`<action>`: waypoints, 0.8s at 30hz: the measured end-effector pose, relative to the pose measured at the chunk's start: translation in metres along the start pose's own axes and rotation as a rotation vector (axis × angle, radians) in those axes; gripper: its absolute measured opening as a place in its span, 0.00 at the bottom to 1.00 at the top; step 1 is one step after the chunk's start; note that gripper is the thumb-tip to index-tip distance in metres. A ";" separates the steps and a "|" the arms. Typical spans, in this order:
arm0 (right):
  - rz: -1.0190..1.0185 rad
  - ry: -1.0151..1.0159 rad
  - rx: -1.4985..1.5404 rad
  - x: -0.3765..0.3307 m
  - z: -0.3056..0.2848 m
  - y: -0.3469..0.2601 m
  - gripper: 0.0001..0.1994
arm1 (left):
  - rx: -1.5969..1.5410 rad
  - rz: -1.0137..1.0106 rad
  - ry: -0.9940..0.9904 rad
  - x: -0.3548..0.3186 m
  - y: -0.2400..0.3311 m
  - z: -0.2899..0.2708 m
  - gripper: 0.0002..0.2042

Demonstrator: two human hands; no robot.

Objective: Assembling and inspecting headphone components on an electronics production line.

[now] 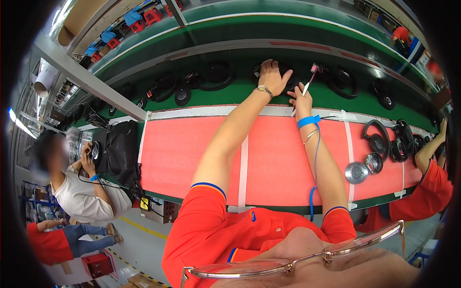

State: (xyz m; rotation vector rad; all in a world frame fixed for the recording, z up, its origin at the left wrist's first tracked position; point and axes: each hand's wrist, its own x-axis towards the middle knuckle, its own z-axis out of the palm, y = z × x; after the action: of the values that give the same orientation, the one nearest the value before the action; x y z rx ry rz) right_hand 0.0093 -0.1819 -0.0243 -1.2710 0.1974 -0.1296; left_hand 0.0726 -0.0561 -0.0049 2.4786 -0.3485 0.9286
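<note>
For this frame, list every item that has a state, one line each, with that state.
Left hand: reached out to the green conveyor belt, palm down on a black headphone part, fingers spread.
Right hand: closed around a white pen-like tool, tip pointing up and away.
Blue wrist strap: worn on the right wrist, cord hanging down.
Black headphones: lying on the red mat, untouched.
Two round metal dishes: side by side on the mat.

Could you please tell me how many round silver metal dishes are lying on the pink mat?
2. The larger silver dish lies near the mat's front edge, right of the right forearm; the smaller silver dish sits just beyond it, beside the black headphones. Others may be hidden.
</note>
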 end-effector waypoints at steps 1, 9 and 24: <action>0.001 -0.006 0.001 0.001 0.001 0.001 0.23 | -0.043 0.048 0.056 -0.001 -0.001 -0.001 0.23; -0.243 0.159 -0.097 -0.015 0.001 -0.016 0.16 | 0.537 -0.164 0.042 -0.025 -0.108 -0.079 0.22; -0.270 0.022 -0.106 -0.017 0.011 -0.004 0.12 | 0.522 -0.207 -0.175 -0.074 -0.186 -0.167 0.10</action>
State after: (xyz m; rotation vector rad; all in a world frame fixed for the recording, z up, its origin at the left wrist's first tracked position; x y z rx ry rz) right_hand -0.0051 -0.1693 -0.0157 -1.3981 0.0514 -0.3691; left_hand -0.0021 0.1937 -0.0071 3.0061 0.1166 0.7922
